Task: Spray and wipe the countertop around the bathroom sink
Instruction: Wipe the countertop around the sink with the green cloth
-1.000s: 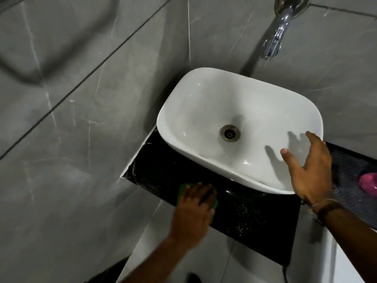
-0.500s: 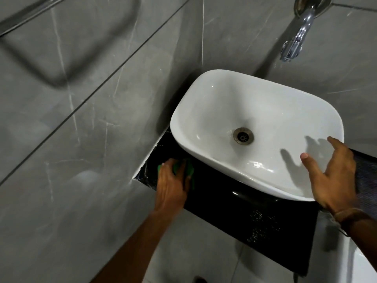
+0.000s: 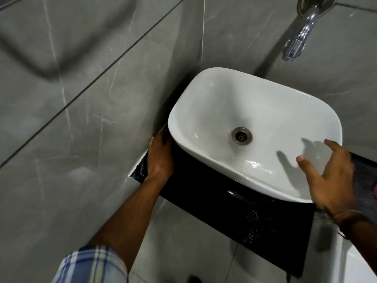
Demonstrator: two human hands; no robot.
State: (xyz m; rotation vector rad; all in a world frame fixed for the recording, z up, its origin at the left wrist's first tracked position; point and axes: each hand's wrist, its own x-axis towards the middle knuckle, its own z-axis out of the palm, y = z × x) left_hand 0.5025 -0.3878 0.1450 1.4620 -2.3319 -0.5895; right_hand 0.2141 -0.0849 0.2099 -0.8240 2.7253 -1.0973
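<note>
A white basin [image 3: 206,160] sits on a glossy black countertop [image 3: 204,193] in the corner of grey tiled walls. My left hand [image 3: 161,160] lies flat on the countertop's left end, pushed into the narrow gap between the wall and the basin's side. The green cloth it presses down is hidden under the palm and fingers. My right hand [image 3: 332,178] hovers with fingers spread over the basin's front right rim and holds nothing. A patch of fine droplets [image 3: 259,227] speckles the countertop's front right.
A chrome tap [image 3: 295,45] juts from the back wall above the basin. The grey wall [image 3: 81,119] stands tight against the counter's left end. A pink object [image 3: 375,190] shows at the right edge. Pale floor tiles [image 3: 183,242] lie below.
My left hand has slid with the green cloth from the counter's front edge leftward and back into the gap beside the wall. The right hand stays by the basin rim.
</note>
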